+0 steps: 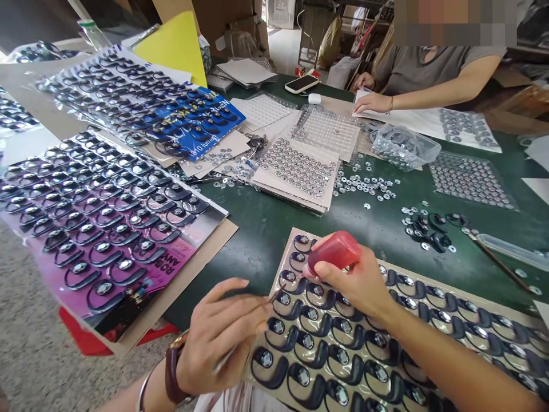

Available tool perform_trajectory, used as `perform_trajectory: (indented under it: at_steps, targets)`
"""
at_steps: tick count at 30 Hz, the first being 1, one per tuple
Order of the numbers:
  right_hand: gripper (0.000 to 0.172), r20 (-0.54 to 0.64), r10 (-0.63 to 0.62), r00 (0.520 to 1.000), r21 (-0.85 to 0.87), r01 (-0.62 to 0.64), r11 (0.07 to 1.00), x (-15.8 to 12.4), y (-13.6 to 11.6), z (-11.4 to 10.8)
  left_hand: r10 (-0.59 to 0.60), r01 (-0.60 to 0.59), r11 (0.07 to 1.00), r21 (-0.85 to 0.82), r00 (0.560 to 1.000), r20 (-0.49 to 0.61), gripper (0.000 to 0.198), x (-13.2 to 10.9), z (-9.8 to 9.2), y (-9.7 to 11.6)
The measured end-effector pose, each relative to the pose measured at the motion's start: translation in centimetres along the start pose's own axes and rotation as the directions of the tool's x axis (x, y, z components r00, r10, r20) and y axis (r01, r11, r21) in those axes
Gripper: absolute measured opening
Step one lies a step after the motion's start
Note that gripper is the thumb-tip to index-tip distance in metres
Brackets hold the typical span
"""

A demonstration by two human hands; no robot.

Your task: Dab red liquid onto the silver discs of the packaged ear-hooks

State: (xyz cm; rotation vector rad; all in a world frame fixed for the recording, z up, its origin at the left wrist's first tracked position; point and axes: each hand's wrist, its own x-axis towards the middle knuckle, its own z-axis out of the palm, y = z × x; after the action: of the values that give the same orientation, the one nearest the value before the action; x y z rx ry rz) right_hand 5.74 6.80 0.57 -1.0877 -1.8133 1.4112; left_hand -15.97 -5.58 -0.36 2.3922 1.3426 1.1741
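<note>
The right hand (360,281) is closed round a small red bottle (335,252), tipped so that its nozzle points left and down at the near cardboard sheet (472,297). That sheet lies at the near right of the table and is covered in rows of black hooked pieces (309,349), each carrying a shiny round disc. The left hand (223,337), with a brown-strapped watch (172,369) at the wrist, pinches a thin stick (274,297) whose tip meets the sheet's left edge, just below the bottle's nozzle. The work surface is a dark green table (266,229), crowded and untidy. At its left edge, two more cardboard-backed sheets of the same hooked pieces overhang towards a grey speckled floor (26,343): a pink printed one (189,252) nearer and a blue printed one (223,114) farther off, with a yellow paper (175,43) behind them. In the middle lie flat trays of small metal discs (300,169), loose washers (364,186) scattered on the green, and a clear bag of washers (403,146). A phone (301,83) sits at the far side. At far right another person leans over white paper, one hand (373,103) flat on it. Beyond the table the room shows cardboard boxes (227,17) and stacked clutter.
</note>
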Motion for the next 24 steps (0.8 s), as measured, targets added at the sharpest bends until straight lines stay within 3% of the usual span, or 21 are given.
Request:
perform_trajectory:
  at_steps: [3, 8, 17, 24]
  targets:
    - [0.018, -0.090, -0.041, 0.995, -0.009, 0.041, 0.999, -1.3, 0.7, 1.4, 0.099, -0.103, 0.994, 0.035, 0.991, 0.086, 0.027, -1.5, -0.4, 0.7]
    - [0.012, -0.095, -0.220, 0.971, -0.097, 0.211, 0.973, -2.2, 2.2, 3.2, 0.145, -0.153, 0.987, 0.040, 0.976, 0.161, 0.028, -2.5, -0.1, 0.9]
    - [0.012, -0.034, -0.276, 0.961, -0.162, 0.267, 0.950, -2.1, 2.5, 3.4, 0.127, -0.140, 0.988, 0.068, 0.978, 0.168, 0.031, -2.6, 0.3, 1.2]
    - [0.007, -0.132, -0.322, 0.938, -0.269, 0.279, 0.922, -2.1, 2.6, 3.3, 0.123, -0.137, 0.988, 0.074, 0.978, 0.168, 0.032, -2.7, 0.3, 1.2]
